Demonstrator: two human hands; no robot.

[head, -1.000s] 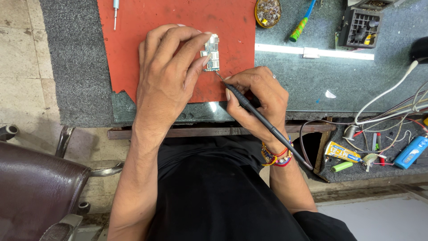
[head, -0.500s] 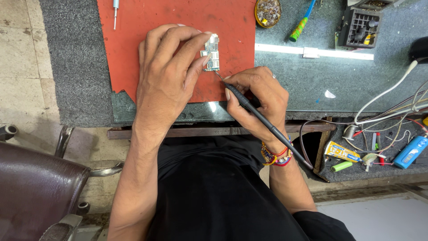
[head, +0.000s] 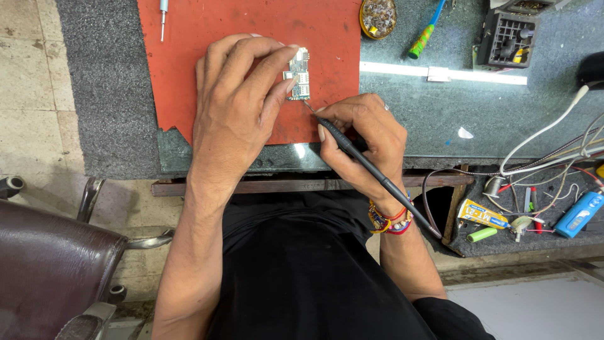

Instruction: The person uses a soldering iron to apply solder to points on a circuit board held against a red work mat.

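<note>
Left grip [head: 242,94] pinches circuit board [head: 297,73] | right grip [head: 362,135] clamps black probe [head: 377,176] | red mat [head: 214,50] beneath

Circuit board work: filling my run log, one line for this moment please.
left hand pins circuit board | right hand holds black soldering iron, tip at board edge | red mat

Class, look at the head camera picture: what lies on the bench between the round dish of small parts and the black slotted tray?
A green and yellow handled tool with a blue shaft lies slanted between the round dish and the black tray, on the grey benchtop.
</note>
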